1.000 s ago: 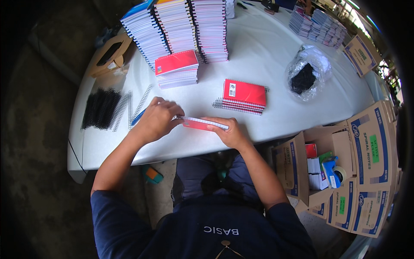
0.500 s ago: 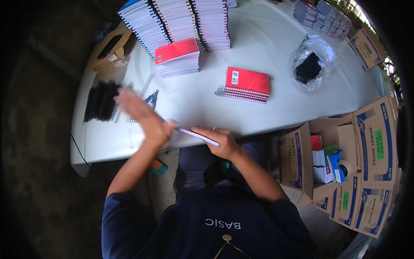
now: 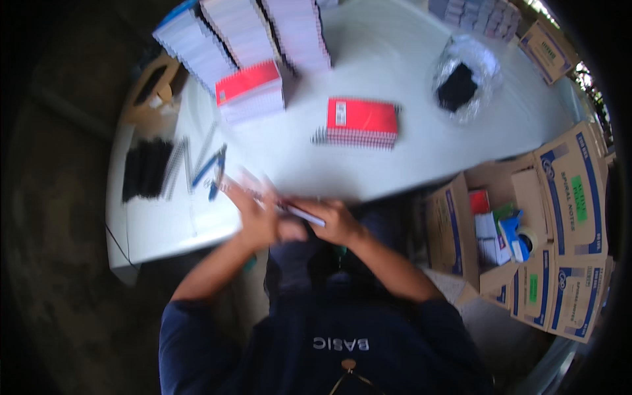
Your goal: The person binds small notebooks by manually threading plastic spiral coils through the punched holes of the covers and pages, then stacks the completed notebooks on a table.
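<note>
right, so my two hands are near each other with a small notebook between them, over my lap just beside the table's near edge. its long axis runs from ten o'clock down to four, the four o'clock end in my right hand, which is clamped on it. my left hand sits at nine o'clock of it, loose, fingers spread toward ten and badly smeared; i can't tell whether it touches the notebook. the right one is plainly the nearer.

the notebook looks thin, held nearly edge-on: a pale strip of pages below, a dark reddish cover above. any wire along its spine is too blurred to make out for sure.

further out, a blue-handled tool lies at ten o'clock on the white table, just beyond my left fingertips, and past it, between nine and ten, a heap of black coils. at one o'clock is a pile of red spiral notebooks; just short of twelve, a red-topped stack in front of tall paper stacks. between one and two sits a clear plastic bag with something black inside, and at three an open carton.
</note>
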Demonstrator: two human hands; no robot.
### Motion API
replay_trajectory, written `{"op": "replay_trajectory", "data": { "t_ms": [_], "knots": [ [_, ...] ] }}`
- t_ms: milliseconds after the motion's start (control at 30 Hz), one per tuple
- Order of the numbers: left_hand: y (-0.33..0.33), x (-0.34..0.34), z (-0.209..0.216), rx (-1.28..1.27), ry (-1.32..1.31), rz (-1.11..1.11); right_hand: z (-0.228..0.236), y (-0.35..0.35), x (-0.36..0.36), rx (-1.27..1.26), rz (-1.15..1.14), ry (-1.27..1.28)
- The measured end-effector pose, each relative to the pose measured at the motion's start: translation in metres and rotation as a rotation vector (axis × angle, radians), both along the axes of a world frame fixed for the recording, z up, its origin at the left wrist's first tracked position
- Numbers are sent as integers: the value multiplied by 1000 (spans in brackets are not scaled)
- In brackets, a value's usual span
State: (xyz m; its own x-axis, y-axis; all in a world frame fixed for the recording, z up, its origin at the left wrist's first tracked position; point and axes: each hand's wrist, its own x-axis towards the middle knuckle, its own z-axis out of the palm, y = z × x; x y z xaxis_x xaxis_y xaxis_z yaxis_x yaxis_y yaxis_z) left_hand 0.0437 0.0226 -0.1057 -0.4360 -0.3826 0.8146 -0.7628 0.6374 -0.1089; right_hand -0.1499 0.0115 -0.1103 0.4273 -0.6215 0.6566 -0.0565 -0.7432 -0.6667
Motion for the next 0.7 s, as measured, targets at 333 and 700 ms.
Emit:
{"op": "replay_trajectory", "data": {
  "t_ms": [333,700],
  "knots": [
    [1,-21,33,57,44,158,-3,2,7,170,-5,12],
    [-119,-21,81,-41,-28,592,28,16,61,-514,2,326]
  ]
}}
